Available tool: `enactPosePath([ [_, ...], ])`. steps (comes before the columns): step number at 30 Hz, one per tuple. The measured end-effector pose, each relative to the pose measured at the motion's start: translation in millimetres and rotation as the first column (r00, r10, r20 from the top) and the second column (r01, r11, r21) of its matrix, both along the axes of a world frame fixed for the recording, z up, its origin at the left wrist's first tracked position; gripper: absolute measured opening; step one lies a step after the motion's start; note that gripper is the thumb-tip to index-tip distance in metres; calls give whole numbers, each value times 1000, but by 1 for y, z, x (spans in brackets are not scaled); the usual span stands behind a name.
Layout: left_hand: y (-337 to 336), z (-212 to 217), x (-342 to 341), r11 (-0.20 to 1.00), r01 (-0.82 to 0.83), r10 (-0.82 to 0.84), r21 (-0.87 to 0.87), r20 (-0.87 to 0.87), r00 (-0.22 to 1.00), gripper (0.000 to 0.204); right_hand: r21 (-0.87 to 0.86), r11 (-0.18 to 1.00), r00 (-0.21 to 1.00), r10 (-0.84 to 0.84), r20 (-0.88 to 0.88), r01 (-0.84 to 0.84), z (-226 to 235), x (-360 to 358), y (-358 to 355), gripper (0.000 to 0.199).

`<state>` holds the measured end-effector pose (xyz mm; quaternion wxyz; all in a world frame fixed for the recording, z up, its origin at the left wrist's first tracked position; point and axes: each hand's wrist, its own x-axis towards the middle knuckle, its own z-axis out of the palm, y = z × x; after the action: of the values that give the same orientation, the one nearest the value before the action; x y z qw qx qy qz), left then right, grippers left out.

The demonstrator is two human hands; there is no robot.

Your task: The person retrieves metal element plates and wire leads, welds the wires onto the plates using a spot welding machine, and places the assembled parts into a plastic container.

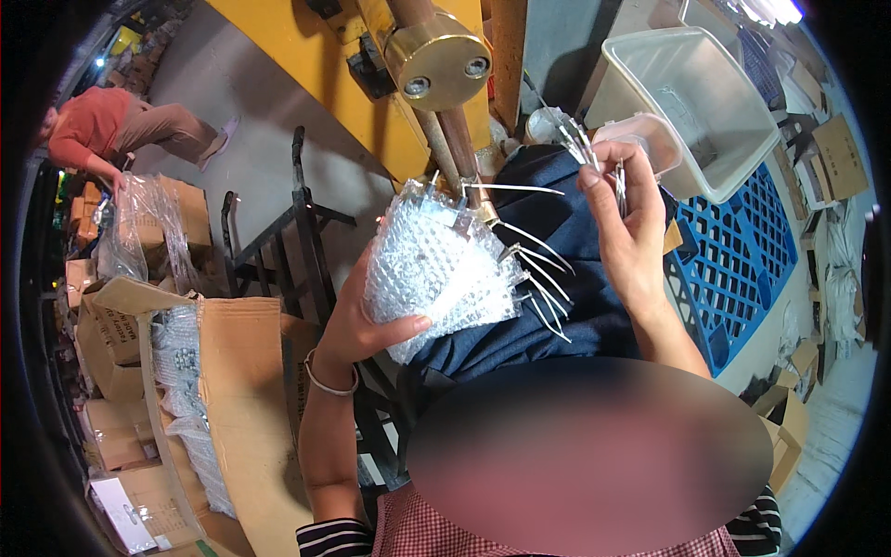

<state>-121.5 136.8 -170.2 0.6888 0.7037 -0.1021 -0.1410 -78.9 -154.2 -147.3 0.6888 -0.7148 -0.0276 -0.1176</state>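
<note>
My left hand (357,320) is closed on a bubble-wrapped bundle (436,269), its thumb across the lower front. Several thin white wires (538,255) stick out on the right of the bundle, fanning over dark blue cloth (594,306) on my lap. To the right, my right hand (631,218) is raised, fingers curled round a few slim silvery-white pieces (574,139) with wire-like ends; their exact kind is too small to make out. Just behind the bundle, a brown metal rod with a brass-coloured fitting (438,58) comes down close to its top edge.
A yellow machine frame (325,65) stands ahead. An open carton (241,371) holding bubble-wrapped items is at my left, beside a black metal rack (302,223). At right are a translucent bin (640,46) and a blue pallet (733,251). Another person (102,130) bends over cartons at far left.
</note>
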Motion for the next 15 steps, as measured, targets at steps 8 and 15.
enactPosePath([
  [8, -8, 8, -5, 996, 60, -57, 58, -59, 997, 88, -66, 998, 999, 10, -48, -13, 3, 2, 14, 15],
  [15, -14, 12, 5, 993, 98, -93, 71, -65, 994, 86, 12, 985, 982, 172, -84, -171, -2, 9, 23, 15],
])
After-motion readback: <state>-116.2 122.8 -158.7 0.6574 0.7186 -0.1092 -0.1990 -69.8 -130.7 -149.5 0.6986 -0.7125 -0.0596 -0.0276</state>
